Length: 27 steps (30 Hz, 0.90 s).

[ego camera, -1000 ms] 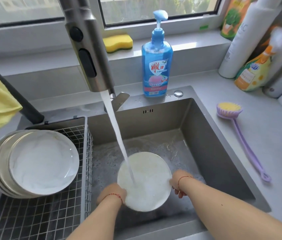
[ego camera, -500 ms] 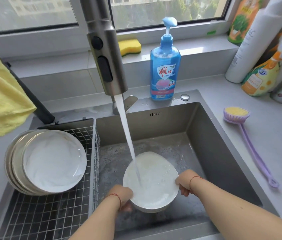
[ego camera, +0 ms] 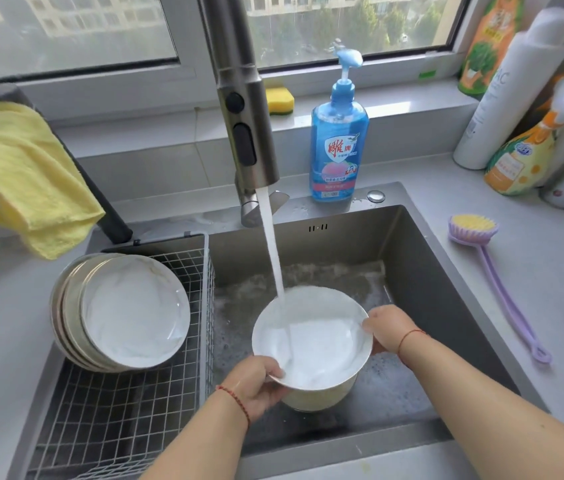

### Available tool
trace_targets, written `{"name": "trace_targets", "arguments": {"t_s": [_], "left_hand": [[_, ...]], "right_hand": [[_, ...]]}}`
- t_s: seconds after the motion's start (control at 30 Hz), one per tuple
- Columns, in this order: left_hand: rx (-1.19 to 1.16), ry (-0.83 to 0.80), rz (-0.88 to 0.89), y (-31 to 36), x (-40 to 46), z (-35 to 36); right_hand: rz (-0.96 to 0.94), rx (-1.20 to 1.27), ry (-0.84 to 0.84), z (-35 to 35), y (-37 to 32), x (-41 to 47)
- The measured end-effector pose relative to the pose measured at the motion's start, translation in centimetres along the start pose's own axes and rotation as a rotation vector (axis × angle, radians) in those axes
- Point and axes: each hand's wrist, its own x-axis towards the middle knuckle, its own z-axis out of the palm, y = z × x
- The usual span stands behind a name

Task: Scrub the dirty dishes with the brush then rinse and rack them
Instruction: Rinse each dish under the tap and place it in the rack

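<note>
While water runs from the tap (ego camera: 246,109) onto it, a white plate (ego camera: 311,337) sits tilted over the sink (ego camera: 422,271), near its front edge. The left hand (ego camera: 256,384) pinches the plate's near rim; the right hand (ego camera: 389,327) grips its right rim. Washed plates (ego camera: 124,311) lean in the wire rack (ego camera: 107,420) at the sink's left side. Farther right, a purple brush (ego camera: 491,271) lies on the counter (ego camera: 550,271) beside the sink's right edge.

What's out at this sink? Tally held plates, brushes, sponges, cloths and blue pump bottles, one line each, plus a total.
held white plate: 1
purple brush: 1
yellow sponge: 1
yellow cloth: 1
blue pump bottle: 1
Total: 5
</note>
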Motion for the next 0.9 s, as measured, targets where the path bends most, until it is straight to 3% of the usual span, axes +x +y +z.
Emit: {"name": "trace_targets", "arguments": {"t_s": [0.03, 0.1, 0.3, 0.37, 0.47, 0.6, 0.77, 0.9], "left_hand": [[-0.004, -0.037, 0.005, 0.2, -0.5, -0.1], [-0.008, -0.074, 0.048, 0.5, -0.8, -0.4], [0.027, -0.071, 0.27, 1.4, -2.3, -0.3], [0.036, -0.056, 0.312, 1.5, -2.8, -0.5], [0.051, -0.063, 0.373, 1.8, -3.6, -0.9], [0.078, -0.098, 0.406, 2.1, -4.7, -0.8], [0.164, -0.09, 0.423, 1.9, -5.1, -0.5], [0.188, -0.133, 0.431, 1.5, -5.5, -0.3]], "right_hand": [[-0.008, 0.128, 0.059, -0.1, 0.2, -0.1], [-0.04, 0.152, 0.123, -0.4, -0.1, -0.4], [-0.319, -0.334, 0.342, 1.0, -0.7, -4.1], [-0.422, -0.5, 0.297, 2.2, -1.1, -6.1], [-0.527, -0.627, 0.026, 4.0, -2.1, -9.3], [-0.669, -0.41, -0.25, 5.9, -3.8, -11.4], [-0.706, -0.25, -0.334, 7.1, -6.6, -10.4], [-0.699, -0.39, -0.2, 6.8, -8.1, -7.7]]}}
